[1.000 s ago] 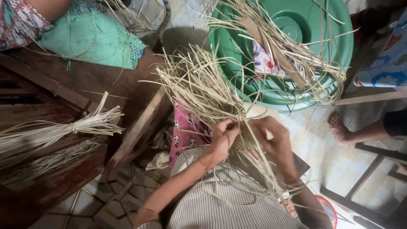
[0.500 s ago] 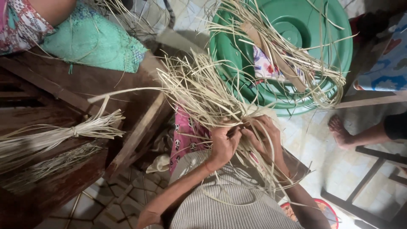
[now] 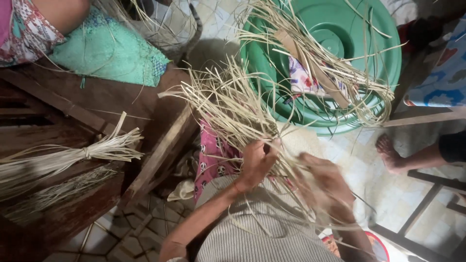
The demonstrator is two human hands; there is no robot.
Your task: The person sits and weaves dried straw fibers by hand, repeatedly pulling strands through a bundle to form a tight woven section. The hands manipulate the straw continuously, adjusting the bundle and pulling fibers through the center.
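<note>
I'm pinching the straw bundle [image 3: 233, 104] in my left hand [image 3: 256, 162], just below the green tub [image 3: 340, 116], right hand [image 3: 326, 182] blurred, grip unclear, and loose strands could be slipping out.

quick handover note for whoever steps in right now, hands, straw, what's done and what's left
Left hand: closed on the pale straw strips where they bunch together.
Right hand: blurred, among the same strips; grip unclear.
The strips fan out loose toward the green tub, which holds more strips.
A tied bundle lies on the wooden bench.
Done: one bundle tied. Left: the held strips remain loose.
</note>
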